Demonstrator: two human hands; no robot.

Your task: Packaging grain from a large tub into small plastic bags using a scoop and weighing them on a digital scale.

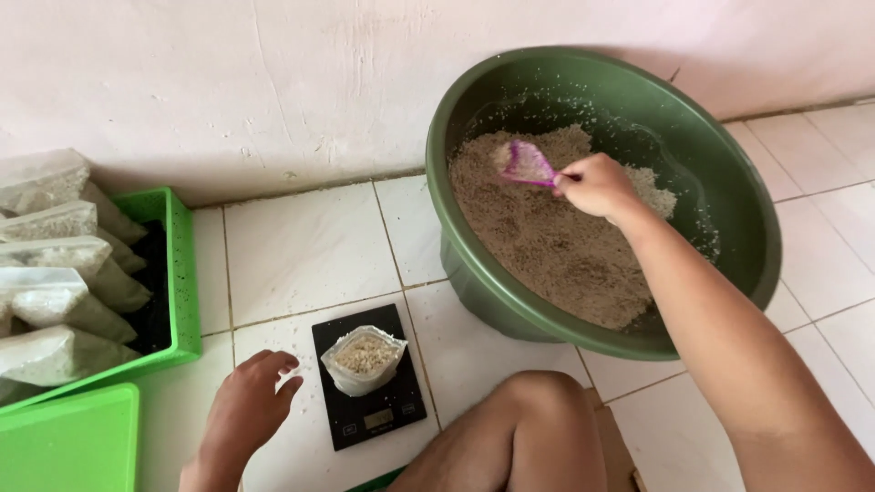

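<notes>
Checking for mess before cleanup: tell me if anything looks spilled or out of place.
A few pale grains lie loose on the white tile floor by the black scale, near the left hand. More cling to the green basin's inner wall above the heap. The open bag on the scale stands upright.

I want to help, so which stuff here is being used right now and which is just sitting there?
Being used:
right hand holding purple scoop
green basin of grain
small open bag on black scale
left hand beside the scale

Just sitting:
green crate of filled bags
green lid
</notes>
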